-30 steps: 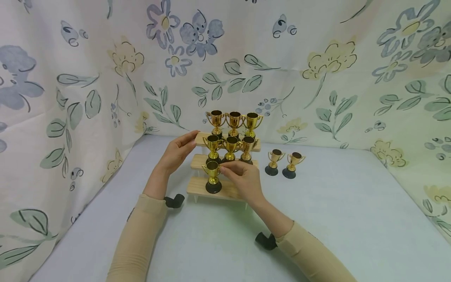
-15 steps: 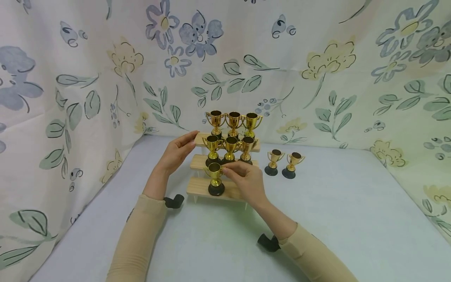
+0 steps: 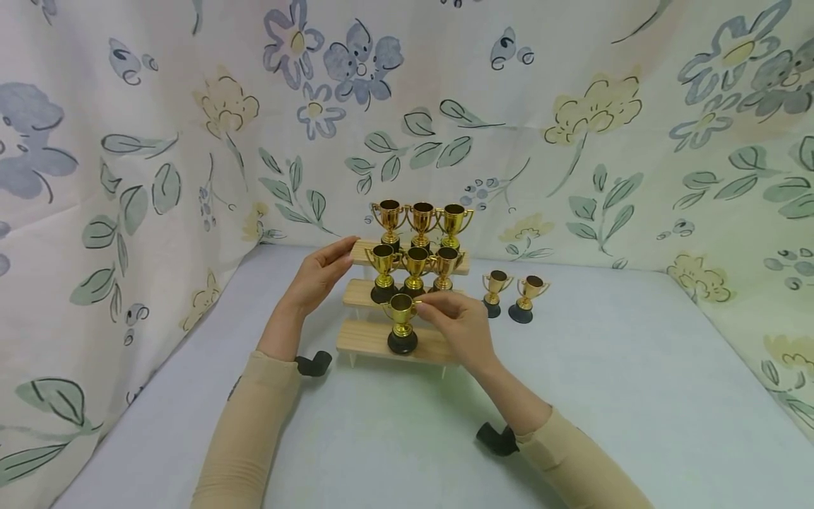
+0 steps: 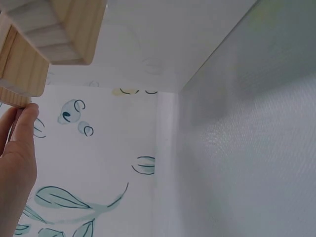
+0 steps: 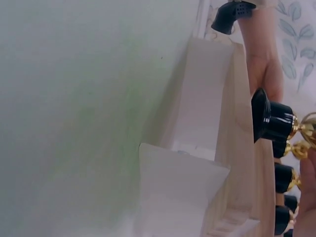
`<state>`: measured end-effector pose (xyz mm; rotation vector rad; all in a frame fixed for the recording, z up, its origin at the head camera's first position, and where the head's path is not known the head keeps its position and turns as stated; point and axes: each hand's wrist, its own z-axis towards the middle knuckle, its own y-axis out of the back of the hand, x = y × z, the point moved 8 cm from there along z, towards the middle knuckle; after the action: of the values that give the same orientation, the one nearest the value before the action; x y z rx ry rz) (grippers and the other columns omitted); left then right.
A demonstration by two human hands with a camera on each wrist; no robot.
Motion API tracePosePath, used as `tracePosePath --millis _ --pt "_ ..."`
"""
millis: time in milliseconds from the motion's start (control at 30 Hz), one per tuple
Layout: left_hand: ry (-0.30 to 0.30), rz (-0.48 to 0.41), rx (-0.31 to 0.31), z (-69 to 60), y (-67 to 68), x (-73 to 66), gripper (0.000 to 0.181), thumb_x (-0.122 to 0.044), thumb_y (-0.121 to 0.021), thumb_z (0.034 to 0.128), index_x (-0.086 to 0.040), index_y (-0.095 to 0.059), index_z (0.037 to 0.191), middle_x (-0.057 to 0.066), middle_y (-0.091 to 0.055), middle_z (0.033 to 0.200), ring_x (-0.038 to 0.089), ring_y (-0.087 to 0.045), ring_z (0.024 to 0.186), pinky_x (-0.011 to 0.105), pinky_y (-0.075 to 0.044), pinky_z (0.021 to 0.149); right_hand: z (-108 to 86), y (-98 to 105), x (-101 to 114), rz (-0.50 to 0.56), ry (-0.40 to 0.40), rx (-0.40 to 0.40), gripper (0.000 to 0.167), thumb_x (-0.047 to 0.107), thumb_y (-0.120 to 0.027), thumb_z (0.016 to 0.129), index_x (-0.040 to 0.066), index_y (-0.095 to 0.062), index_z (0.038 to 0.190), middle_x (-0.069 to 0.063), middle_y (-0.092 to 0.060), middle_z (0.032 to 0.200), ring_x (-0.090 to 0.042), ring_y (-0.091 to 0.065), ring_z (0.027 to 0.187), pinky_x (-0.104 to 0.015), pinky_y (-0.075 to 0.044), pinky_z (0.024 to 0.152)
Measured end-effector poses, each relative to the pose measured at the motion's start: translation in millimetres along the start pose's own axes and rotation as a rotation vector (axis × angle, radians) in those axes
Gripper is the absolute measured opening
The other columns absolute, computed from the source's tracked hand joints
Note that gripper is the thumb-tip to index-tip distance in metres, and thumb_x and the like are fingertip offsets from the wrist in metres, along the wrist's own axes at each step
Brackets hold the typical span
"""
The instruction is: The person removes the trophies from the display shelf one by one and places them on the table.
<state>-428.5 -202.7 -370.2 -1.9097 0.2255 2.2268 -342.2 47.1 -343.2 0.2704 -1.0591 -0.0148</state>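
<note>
My right hand [image 3: 459, 326] pinches the right handle of a small gold trophy [image 3: 402, 315] with a black base, held upright at the lowest board of a three-step wooden display stand [image 3: 362, 338]. In the right wrist view its black base [image 5: 276, 118] is close to the board's edge; whether it bears on the board I cannot tell. With fingers fairly straight, my left hand [image 3: 316, 281] touches the left end of the top board, and the left wrist view has its fingertips [image 4: 30, 109] against that wooden end. Gold trophies stand in a row of three on the top board [image 3: 365, 251] and another on the middle board [image 3: 356, 291].
Two more gold trophies [image 3: 526, 297] stand on the white tabletop [image 3: 610, 367] right of the stand. A floral curtain [image 3: 407, 92] closes off the back and sides. White supports [image 5: 197, 98] hold the boards up. Each wrist carries a black camera mount [image 3: 498, 440].
My right hand has moved the pinched trophy rightward along the lowest board, from near its left part to about its middle. The left hand stays at the top board's end.
</note>
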Motion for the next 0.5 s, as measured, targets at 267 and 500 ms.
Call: tracePosePath --millis 267,500 --pt "-0.006 -0.005 0.004 0.6 -0.4 0.4 0.056 -0.018 -0.051 0.1037 -0.011 -0.032 0.155 0.006 -0.029 0.164 0.020 -0.027 0.153 0.031 -0.028 0.128 -4.0 11.5 1.3 0.019 0.037 0.006 0.012 0.011 -0.073 0.089 0.003 -0.076 0.097 -0.019 -0.076 0.093 -0.002 -0.073 0.081 -0.020 -0.063 0.075" --pt "-0.008 -0.002 0.004 0.2 0.4 0.5 0.056 -0.017 -0.051 0.1037 -0.011 -0.031 0.156 0.008 -0.029 0.164 0.021 -0.027 0.153 0.032 -0.026 0.128 -9.0 25.8 -3.9 -0.007 0.024 -0.019 0.011 0.012 -0.073 0.089 0.005 -0.076 0.097 -0.018 -0.076 0.092 -0.002 -0.073 0.080 -0.018 -0.061 0.071"
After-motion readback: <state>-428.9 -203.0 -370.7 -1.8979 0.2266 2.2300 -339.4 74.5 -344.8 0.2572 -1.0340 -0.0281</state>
